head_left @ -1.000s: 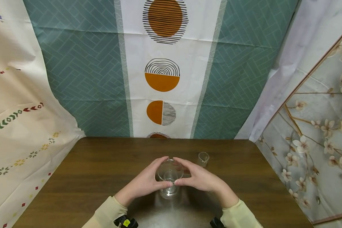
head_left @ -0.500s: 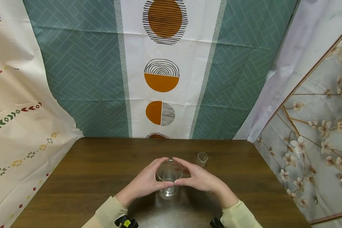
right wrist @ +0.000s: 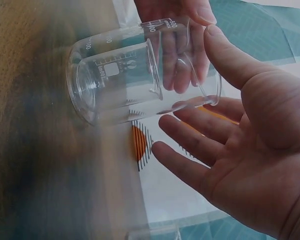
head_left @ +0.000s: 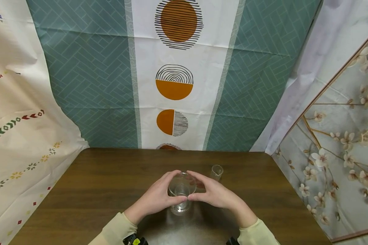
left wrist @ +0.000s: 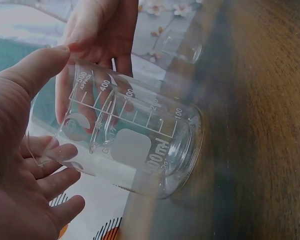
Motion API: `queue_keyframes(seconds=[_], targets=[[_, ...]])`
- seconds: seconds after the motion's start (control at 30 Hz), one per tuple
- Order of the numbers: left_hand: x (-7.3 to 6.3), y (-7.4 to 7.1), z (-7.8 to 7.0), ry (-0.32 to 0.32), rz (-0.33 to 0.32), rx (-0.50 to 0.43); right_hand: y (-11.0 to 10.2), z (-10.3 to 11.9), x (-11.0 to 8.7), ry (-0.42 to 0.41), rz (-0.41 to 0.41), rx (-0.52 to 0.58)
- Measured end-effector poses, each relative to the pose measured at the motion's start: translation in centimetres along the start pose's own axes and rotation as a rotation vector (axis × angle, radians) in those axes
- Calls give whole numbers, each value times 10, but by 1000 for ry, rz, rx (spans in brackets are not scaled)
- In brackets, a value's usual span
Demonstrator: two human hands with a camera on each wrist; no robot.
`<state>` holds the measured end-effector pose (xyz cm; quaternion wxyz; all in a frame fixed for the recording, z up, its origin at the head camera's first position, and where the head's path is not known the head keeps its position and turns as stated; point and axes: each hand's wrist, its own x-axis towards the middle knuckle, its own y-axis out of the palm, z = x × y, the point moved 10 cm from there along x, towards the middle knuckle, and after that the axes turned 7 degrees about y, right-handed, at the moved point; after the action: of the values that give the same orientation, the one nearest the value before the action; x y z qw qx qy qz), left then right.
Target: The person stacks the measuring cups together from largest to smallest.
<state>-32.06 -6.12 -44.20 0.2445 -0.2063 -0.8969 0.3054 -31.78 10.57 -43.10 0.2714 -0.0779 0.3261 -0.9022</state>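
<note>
A large clear glass beaker (head_left: 182, 185) with white graduations up to 500 stands upright on the table in front of me. Inside it sits a smaller glass beaker (right wrist: 109, 70), whose own white label patch shows through the wall in the right wrist view. My left hand (head_left: 159, 194) curves round the large beaker's rim from the left, thumb at the near side and fingers at the far side. From the right, my right hand (head_left: 214, 192) holds the same rim in a mirrored way. The two thumb tips meet at the near edge, and the fingertips come close together at the far edge.
Behind my right hand, a small empty glass beaker (head_left: 216, 172) stands on the brown wooden table (head_left: 116, 173). A patterned cloth (head_left: 174, 129) hangs along the table's back edge, with more printed cloths at both sides.
The head view shifts very slightly. Both hands and the beakers keep their places.
</note>
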Motion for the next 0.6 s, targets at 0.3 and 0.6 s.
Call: queue_keyframes(seconds=[0.3, 0.6], targets=[[0, 1, 2, -17, 10, 7, -8, -3, -3, 5, -57, 6], [-1, 0, -1, -29, 16, 14, -19, -6, -5, 17, -110, -25]])
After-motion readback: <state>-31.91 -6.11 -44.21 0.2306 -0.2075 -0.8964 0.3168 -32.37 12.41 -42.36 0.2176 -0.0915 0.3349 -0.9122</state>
